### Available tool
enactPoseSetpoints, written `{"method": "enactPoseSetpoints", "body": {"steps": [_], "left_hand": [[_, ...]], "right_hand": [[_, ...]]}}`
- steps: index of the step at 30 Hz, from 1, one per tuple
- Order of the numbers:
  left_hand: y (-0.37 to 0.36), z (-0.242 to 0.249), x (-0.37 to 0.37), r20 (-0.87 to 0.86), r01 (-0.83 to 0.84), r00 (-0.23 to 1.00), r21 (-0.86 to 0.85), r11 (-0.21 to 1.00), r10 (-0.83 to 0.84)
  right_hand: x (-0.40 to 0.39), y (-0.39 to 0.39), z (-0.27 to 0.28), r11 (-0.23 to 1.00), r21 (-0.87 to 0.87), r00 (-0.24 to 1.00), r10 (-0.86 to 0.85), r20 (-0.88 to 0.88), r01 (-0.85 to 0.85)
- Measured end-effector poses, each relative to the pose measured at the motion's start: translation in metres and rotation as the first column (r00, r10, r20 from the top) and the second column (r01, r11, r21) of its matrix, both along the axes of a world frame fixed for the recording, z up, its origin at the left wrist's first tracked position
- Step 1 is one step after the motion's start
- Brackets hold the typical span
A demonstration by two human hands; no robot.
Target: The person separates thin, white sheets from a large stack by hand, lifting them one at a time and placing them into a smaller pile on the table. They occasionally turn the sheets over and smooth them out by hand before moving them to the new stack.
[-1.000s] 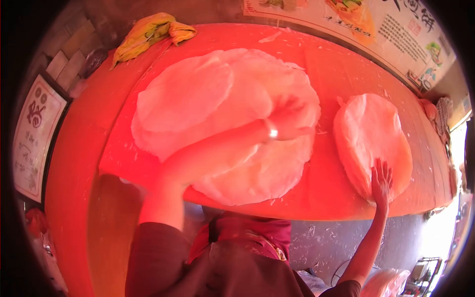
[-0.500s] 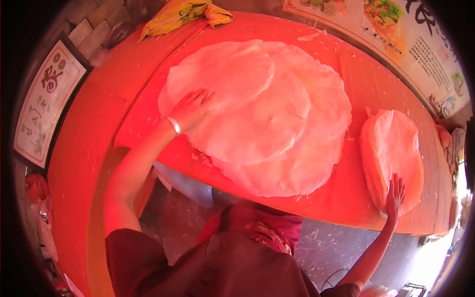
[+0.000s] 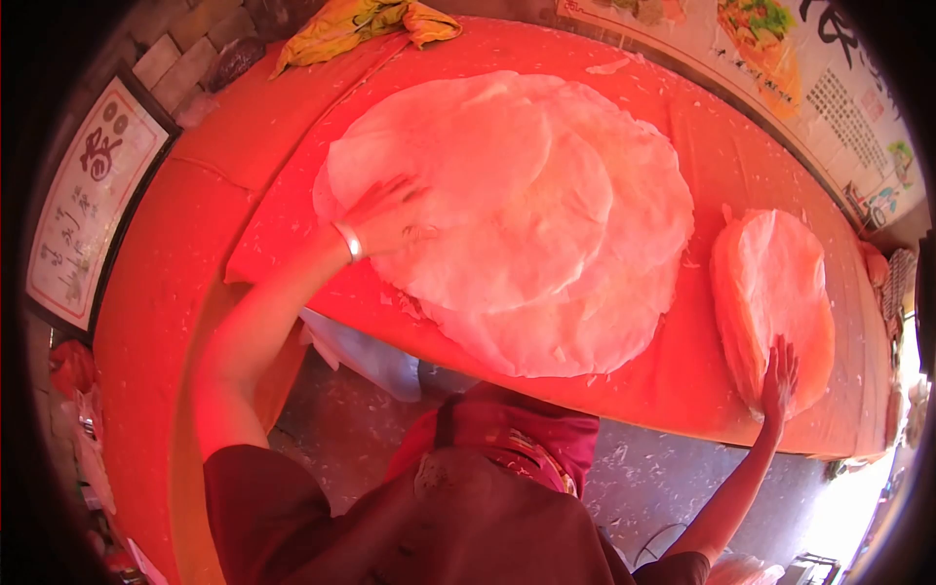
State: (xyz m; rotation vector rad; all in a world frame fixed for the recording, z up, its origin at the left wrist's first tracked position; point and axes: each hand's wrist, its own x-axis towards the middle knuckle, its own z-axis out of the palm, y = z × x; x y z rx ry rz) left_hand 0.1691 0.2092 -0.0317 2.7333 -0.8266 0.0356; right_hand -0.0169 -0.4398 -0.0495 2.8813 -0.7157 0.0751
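Several thin, round, pale sheets that look like flatbread or rolled dough (image 3: 546,210) overlap in a wide pile on the red-covered table (image 3: 234,210). My left hand (image 3: 390,219), a silver bracelet at its wrist, is over the pile's left side with fingers spread and slightly blurred. Off to the right lies a smaller, thicker stack of similar sheets (image 3: 765,283), longer than wide. On its near end rests my right hand (image 3: 780,378), flat with the fingers stretched out.
A yellow cloth (image 3: 356,29) lies at the table's far edge. At the left stands a framed sign (image 3: 97,205); a printed banner (image 3: 780,58) covers the wall at the back right. Pale scraps dot the grey floor (image 3: 653,478). Light-blue material (image 3: 366,356) hangs below the near edge.
My left hand has shifted slightly right over the pile, and the top sheet's edge has slid a little to the right. My right hand stays on the smaller stack.
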Motion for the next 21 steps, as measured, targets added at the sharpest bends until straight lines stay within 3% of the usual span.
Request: {"method": "enactPoseSetpoints", "body": {"steps": [1,2,5,8,9,11,12,14,15,17,19,21], "left_hand": [[0.0,-0.009,-0.005,0.192,-0.063,0.981,0.19,0.98,0.026],[0.014,-0.025,0.005,0.23,-0.036,0.973,0.208,0.978,-0.013],[0.021,-0.017,0.009,0.26,-0.083,0.966,0.343,0.936,-0.009],[0.017,-0.008,0.009,0.306,-0.08,0.951,0.352,0.933,-0.033],[0.018,-0.011,0.013,0.319,-0.058,0.946,0.332,0.942,-0.054],[0.028,-0.019,0.03,0.343,-0.006,0.934,0.291,0.957,-0.099],[0.031,-0.013,0.037,0.302,-0.043,0.953,0.19,0.981,-0.017],[0.035,0.007,0.055,0.181,-0.138,0.974,-0.013,0.99,0.138],[0.035,0.017,0.069,0.327,-0.07,0.938,-0.143,0.987,0.114],[0.003,0.077,0.049,0.342,-0.125,0.923,-0.162,0.979,0.174],[-0.038,0.143,0.005,0.103,-0.347,0.936,0.094,0.933,0.338],[-0.043,0.126,-0.023,0.184,-0.198,0.957,-0.16,0.967,0.226]], "right_hand": [[-0.001,-0.01,-0.008,0.999,0.035,0.999,0.021,0.035,-0.023],[-0.002,-0.027,-0.02,0.997,0.068,0.997,0.04,0.071,-0.045],[-0.005,-0.044,-0.029,0.992,0.095,0.991,0.076,0.107,-0.086],[-0.003,-0.031,-0.021,0.988,0.141,0.991,0.046,0.129,-0.064],[-0.003,-0.024,-0.017,0.985,0.164,0.991,0.021,0.135,-0.043],[-0.005,-0.023,-0.02,0.995,-0.045,0.993,0.09,0.072,-0.087],[-0.006,-0.023,-0.021,0.982,-0.15,0.993,0.117,0.032,-0.111],[-0.005,-0.02,-0.019,0.986,-0.132,0.992,0.111,0.053,-0.103],[-0.005,-0.017,-0.018,0.987,-0.124,0.992,0.11,0.06,-0.102],[-0.003,-0.004,-0.008,0.998,-0.021,0.994,0.06,0.092,-0.058],[-0.002,-0.005,-0.006,0.996,-0.003,0.989,0.09,0.119,-0.09],[-0.004,-0.013,-0.009,0.979,-0.073,0.973,0.197,0.122,-0.189]]}}
